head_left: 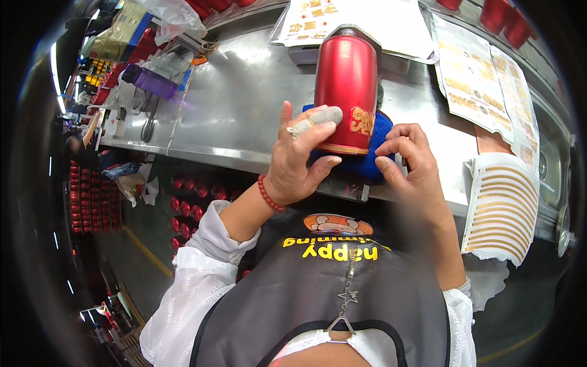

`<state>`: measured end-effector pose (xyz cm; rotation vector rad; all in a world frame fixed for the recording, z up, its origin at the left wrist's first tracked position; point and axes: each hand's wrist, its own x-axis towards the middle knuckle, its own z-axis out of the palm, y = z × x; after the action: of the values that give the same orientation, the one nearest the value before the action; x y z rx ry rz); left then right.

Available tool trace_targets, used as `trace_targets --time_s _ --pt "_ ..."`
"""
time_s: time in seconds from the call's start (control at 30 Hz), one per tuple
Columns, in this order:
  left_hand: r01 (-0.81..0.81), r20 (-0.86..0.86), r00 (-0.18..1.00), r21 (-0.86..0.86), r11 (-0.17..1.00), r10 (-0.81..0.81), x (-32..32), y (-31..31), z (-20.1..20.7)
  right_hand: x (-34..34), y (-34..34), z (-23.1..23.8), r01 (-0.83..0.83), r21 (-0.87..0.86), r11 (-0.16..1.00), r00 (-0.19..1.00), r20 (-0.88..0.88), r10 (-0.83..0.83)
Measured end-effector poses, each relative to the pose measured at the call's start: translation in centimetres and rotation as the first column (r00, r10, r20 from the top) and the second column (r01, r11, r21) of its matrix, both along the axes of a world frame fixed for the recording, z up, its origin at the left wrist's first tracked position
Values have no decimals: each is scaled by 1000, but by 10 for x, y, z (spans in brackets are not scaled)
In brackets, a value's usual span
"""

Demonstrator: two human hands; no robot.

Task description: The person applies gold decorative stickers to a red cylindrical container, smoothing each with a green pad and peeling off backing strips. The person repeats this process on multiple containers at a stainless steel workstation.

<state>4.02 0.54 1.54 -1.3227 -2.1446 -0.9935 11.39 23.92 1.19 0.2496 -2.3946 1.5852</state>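
Observation:
A glossy red metal bottle or canister (347, 79) lies on a blue cloth (380, 129) at the near edge of the steel table, its gold-rimmed end toward me. A gold decal (361, 122) sits on its side near that end. My left hand (299, 150) is at the left of the canister, thumb and fingers apart, with a fabric-covered finger against the red surface. To the right of the decal, my right hand (416, 160) has its fingers curled, thumb and forefinger tips close together. Whether anything small is between them cannot be made out.
A sheet of curved gold strips (501, 208) hangs over the right edge, near other decal sheets (474, 79). Behind the canister is a tray with a printed sheet (391, 24). A purple bottle (150, 82) lies far left. Red canisters (95, 196) are stacked beyond the table.

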Motion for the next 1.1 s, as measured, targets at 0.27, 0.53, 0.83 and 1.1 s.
trace_targets --time_s 0.27,0.53,0.83,1.1 --pt "-90 397 916 90 992 47 6 12 0 -1 -16 -10 43 60 997 993 -114 -36" --pt "-147 319 935 -42 988 152 8 21 13 -3 -19 -10 49 94 994 991 -131 -36" --pt "-97 348 935 53 994 72 4 24 5 -4 -20 -10 53 129 990 989 -142 -35" --pt "-61 513 857 177 982 -39 7 22 1 -4 -21 -9 54 125 991 989 -146 -35"
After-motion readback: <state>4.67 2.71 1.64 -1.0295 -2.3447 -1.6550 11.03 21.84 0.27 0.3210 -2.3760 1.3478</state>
